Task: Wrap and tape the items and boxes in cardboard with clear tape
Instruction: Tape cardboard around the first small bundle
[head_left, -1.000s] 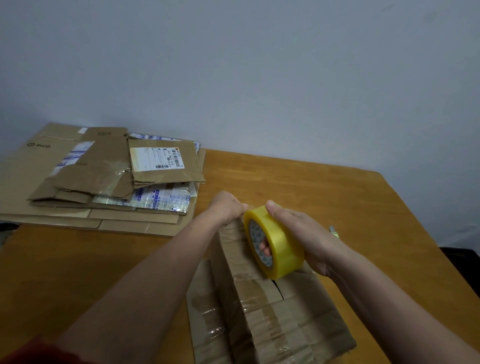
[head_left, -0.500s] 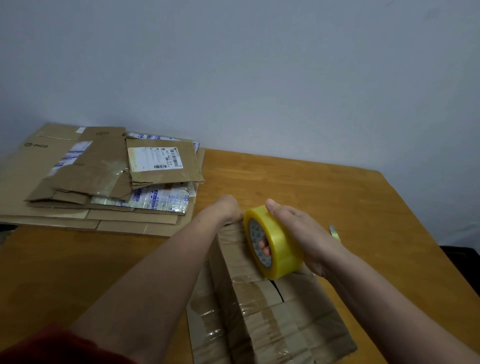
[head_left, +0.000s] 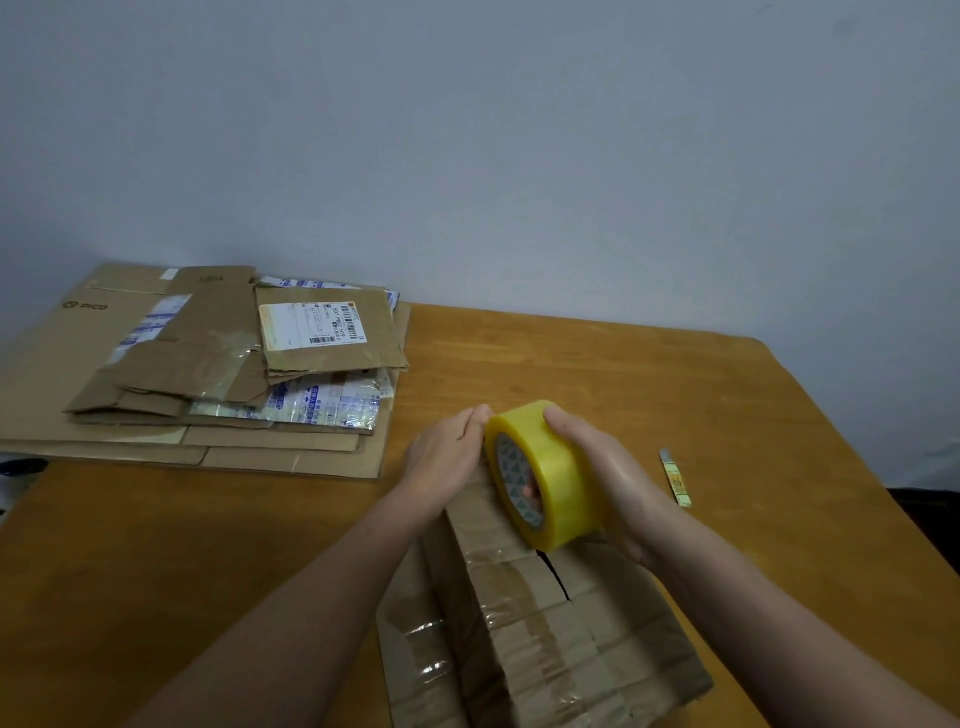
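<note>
Two hands: over cardboard box (head_left: 571, 649), front counter (head_left: 623, 374) edge.
Right hand (head_left: 618, 483): fingers curled round tape roll (head_left: 558, 467).
Left hand (head_left: 447, 454): fingers curled beside roll; hold unclear.

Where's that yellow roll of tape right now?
Head view, near centre: the tape roll is gripped in the right hand at the far end of the cardboard package, the left hand touching its left rim.

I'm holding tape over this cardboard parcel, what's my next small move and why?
Probably draw the tape roll toward you along the parcel: the left hand sits at its far end, the right hand grips the roll, and a dark gap shows just below.
</note>
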